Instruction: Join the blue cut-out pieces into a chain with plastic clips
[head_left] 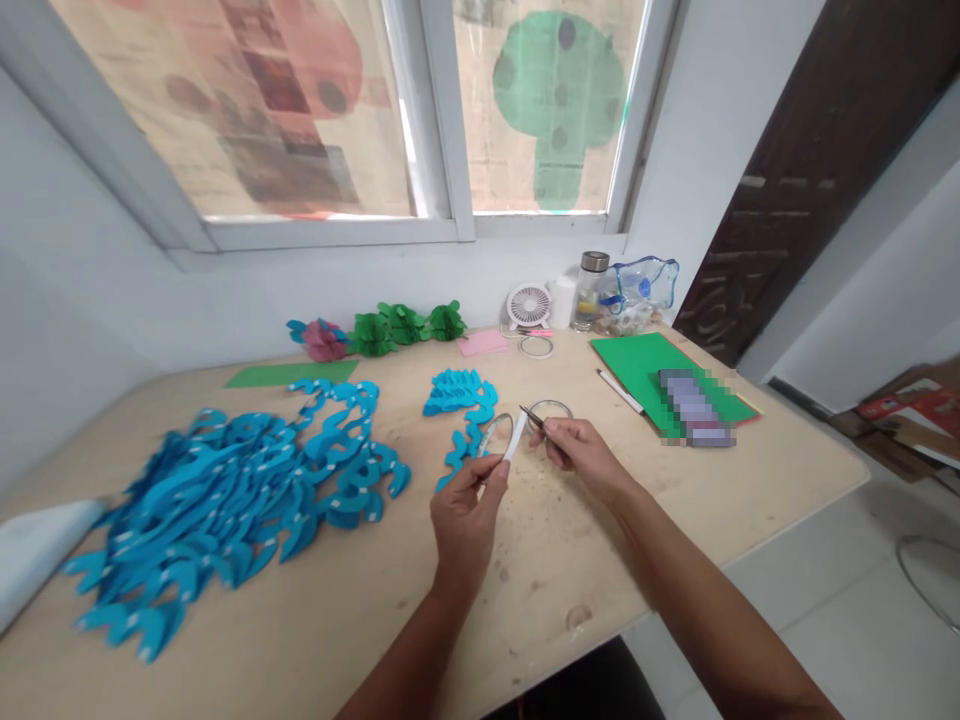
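Note:
My left hand (466,512) is closed in a pinch on a short white strip of tape (515,437) that rises from its fingertips. My right hand (579,452) is closed around small dark scissors (533,418), whose tips sit at the strip's upper end. Two clear tape rolls lie on the wooden table just behind the hands, one (495,432) on the left and one (552,410) on the right. A small stack of blue paper cutouts (461,395) lies just beyond my left hand.
A large spread of blue curved paper pieces (240,490) covers the table's left half. Green paper sheets (645,365), a white pen (619,390), a mini fan (529,305), a jar (589,290) and green and pink paper flowers (390,330) line the back. The table edge (787,525) drops off at right.

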